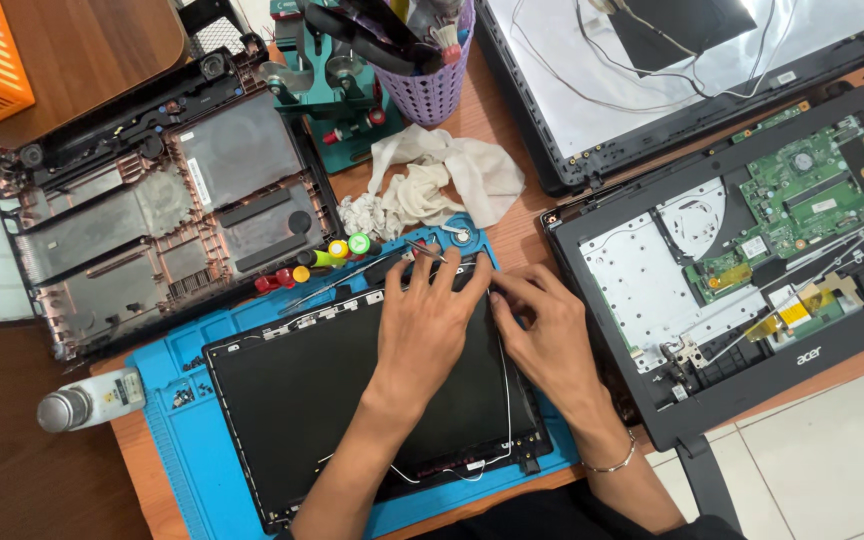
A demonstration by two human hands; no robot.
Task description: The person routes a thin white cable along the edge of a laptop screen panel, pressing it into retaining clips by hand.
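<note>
The laptop is already taken far apart. The black screen back cover (352,400) lies flat on the blue work mat (172,440), near the front edge of the counter (512,230), and both hands are on its upper right part. The left hand (430,320) rests flat on the cover with fingers spread, so its grip is released and holds nothing. The right hand (550,330) is just beside it, with the fingers curled toward the cover's right edge; it seems to pinch the thin white cable (505,400) that runs down that side, but the view is too small to be sure.

What is done, judging from how things lie: the bottom case (152,210) is removed and lies upside down at the left, the palmrest with the green mainboard (802,200) is open at the right, and a second lid shell with loose wires (672,70) lies at the top. Small screws (184,395) are collected on the mat, and screwdrivers with coloured handles (322,262) lie above the cover.

What is left, in my judgement: the cable along the cover is not yet fully settled, because a loop of it lies loose near the bottom edge, and none of the big parts are joined together.
</note>
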